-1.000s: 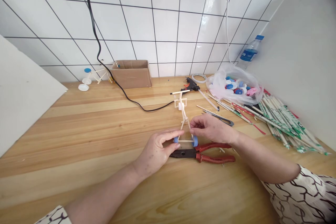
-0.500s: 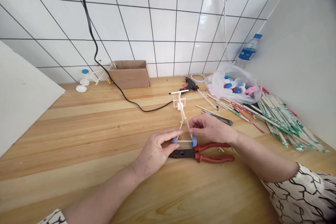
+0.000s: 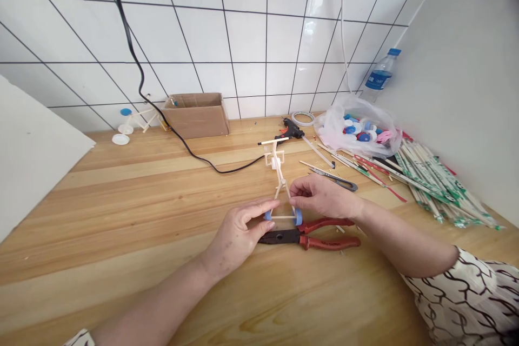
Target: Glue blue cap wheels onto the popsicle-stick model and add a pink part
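Observation:
A small tricycle model [image 3: 281, 178] made of thin wooden sticks stands in front of me, with blue bottle caps as its two near wheels and a white cap farther off. My left hand [image 3: 239, 230] has thumb and fingers around the left blue cap [image 3: 268, 215]. On the other side, my right hand [image 3: 320, 197] pinches the stick frame just above the right blue cap [image 3: 298, 217]. Red-handled pliers [image 3: 324, 241] lie on the table close behind the near wheels, toward me, their jaw tip partly hidden by my left hand.
A black glue gun [image 3: 290, 130], a tape roll [image 3: 303, 118], scissors [image 3: 334, 179] and loose sticks lie beyond my right hand. Farther right are a bag of bottle caps [image 3: 359, 130], wrapped chopsticks [image 3: 441, 184] and a bottle [image 3: 381, 77]. A cardboard box [image 3: 197, 116] and another stick model [image 3: 140, 119] stand back left.
The whole view has shifted slightly. Both hands keep the same hold on the tricycle model, and nothing on the table has visibly moved.

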`<action>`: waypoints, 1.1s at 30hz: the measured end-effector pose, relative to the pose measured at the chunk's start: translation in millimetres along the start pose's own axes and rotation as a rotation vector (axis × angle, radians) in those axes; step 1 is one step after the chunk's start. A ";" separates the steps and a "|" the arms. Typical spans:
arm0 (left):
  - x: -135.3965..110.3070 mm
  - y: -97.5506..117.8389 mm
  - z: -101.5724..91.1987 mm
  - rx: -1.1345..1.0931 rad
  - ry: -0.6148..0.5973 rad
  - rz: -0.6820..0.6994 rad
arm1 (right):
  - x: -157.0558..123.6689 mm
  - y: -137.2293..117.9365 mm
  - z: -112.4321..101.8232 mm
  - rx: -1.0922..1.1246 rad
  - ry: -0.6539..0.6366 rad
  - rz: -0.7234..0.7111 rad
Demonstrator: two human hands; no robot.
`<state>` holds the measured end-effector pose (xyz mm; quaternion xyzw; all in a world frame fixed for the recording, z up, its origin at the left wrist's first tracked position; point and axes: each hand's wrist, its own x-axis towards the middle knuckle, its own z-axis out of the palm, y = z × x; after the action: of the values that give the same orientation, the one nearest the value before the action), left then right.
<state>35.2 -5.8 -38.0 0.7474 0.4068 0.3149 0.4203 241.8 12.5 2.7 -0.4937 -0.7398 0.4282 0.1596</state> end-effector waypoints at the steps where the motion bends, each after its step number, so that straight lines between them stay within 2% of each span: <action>1: -0.2 -0.1 -0.1 0.000 -0.004 -0.003 | 0.0 -0.1 0.0 -0.001 0.003 0.001; 13: -0.2 -4.7 0.8 0.037 -0.024 -0.019 | 1.2 2.8 -0.1 0.000 -0.002 0.001; 33: -0.9 -7.7 0.3 0.061 0.009 -0.014 | 0.9 0.1 0.1 -0.009 0.004 0.021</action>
<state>32.4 -4.3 -45.1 0.7558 0.4233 0.3028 0.3974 241.4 13.3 2.4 -0.5031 -0.7361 0.4258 0.1542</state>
